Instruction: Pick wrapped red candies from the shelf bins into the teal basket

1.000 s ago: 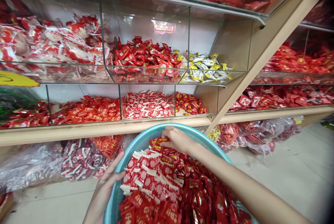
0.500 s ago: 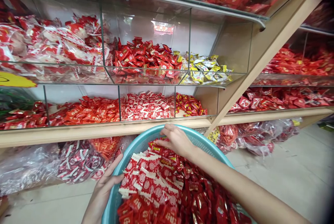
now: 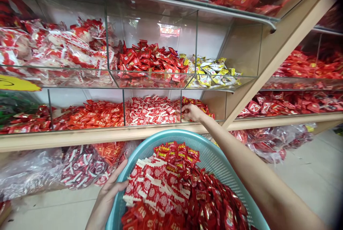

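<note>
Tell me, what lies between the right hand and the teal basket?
In the head view, the pale wooden shelf edge shows between the teal basket and the right hand, which is at the bottom-row candies.

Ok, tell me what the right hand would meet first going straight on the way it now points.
Probably the clear divider just left of the right hand, with red-and-white candies beyond it. Depth is unclear, so the red-and-yellow candies right of the divider could come first.
</note>
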